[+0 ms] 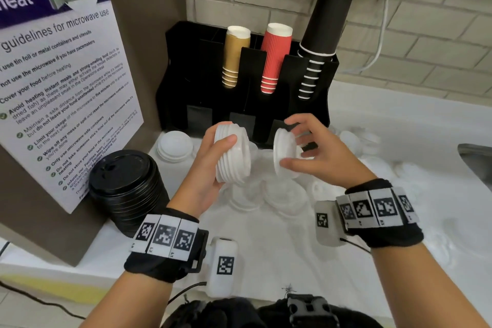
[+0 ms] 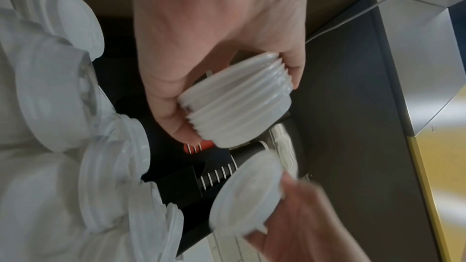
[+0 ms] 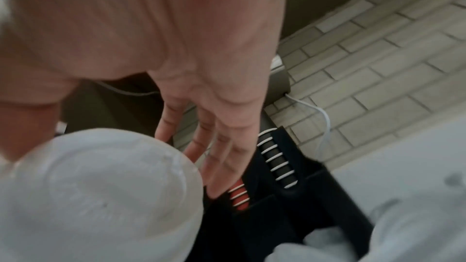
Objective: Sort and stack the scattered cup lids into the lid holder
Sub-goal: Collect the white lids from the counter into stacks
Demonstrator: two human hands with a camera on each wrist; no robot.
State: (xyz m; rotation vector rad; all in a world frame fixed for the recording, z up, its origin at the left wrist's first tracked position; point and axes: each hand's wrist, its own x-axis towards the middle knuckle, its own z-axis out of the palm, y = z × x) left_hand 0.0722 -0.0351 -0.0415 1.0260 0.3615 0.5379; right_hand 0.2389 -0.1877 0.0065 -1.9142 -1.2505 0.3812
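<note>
- a white lid stack [image 1: 232, 153] is held on its side in the air above the counter, in front of the black holder [image 1: 247, 80]; the left hand [image 1: 210, 165] curls round it, thumb across the ribbed rims.
- just to its right, apart from it, a smaller white lid bundle [image 1: 285, 152] is pinched in the right hand [image 1: 311, 152] between thumb below and fingers above, the other fingers spread loose; it faces the stack. the blur hides how many lids it has, perhaps only a few.
- progress, as a judgement: sorting is partly done. some white lids are nested in the hands, a short stack of white lids [image 1: 174, 145] sits on the counter at the holder's left foot, and a tall stack of black lids [image 1: 127, 189] stands further left.
- left to do: many loose clear and white lids [image 1: 282, 194] lie scattered on the counter [image 1: 292, 255] beneath and right of the hands.
- the holder's upper slots carry tan, red and black cups [image 1: 270, 58]; no lids show in it, so none seem loaded yet.
</note>
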